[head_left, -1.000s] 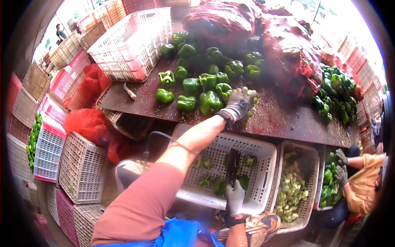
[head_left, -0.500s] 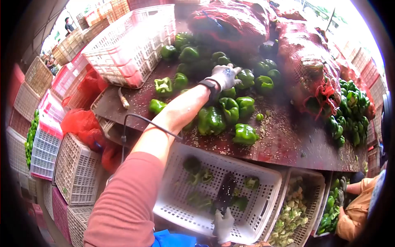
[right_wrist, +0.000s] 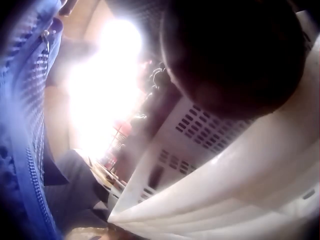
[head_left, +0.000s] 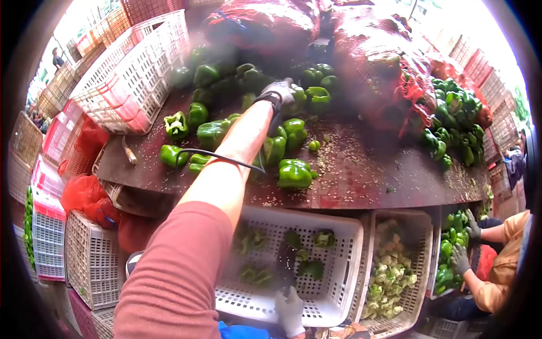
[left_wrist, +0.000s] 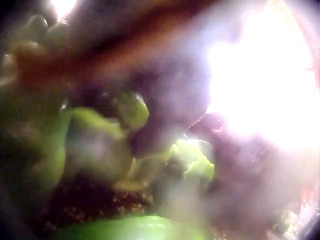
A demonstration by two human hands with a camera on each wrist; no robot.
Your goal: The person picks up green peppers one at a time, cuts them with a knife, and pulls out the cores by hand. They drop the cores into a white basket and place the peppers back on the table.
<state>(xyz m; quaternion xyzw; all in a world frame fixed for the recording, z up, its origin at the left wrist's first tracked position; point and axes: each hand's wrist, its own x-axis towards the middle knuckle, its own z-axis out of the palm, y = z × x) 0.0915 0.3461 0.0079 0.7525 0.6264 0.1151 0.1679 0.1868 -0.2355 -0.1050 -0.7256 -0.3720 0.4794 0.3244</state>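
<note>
My left hand, in a grey glove, reaches over the dark table into the green bell peppers. Its fingers overlap the peppers at the back, and I cannot tell whether they grip one. Blurred peppers surround it in the left wrist view. Nearer the front edge sits a single bell pepper; one farther left is cut open. Low over the white crate, my gloved right hand holds a broad, dark-bladed knife. Pepper pieces lie in that crate.
Beside the white crate, another crate holds pale pepper cores. Red mesh sacks line the table's back. An upright crate and a small knife are at left. Another person's gloved hands touch peppers at right.
My left hand has left a pepper near the table's front edge and moved back among the farther peppers. The right hand stays over the crate with the knife. The head view has shifted.
</note>
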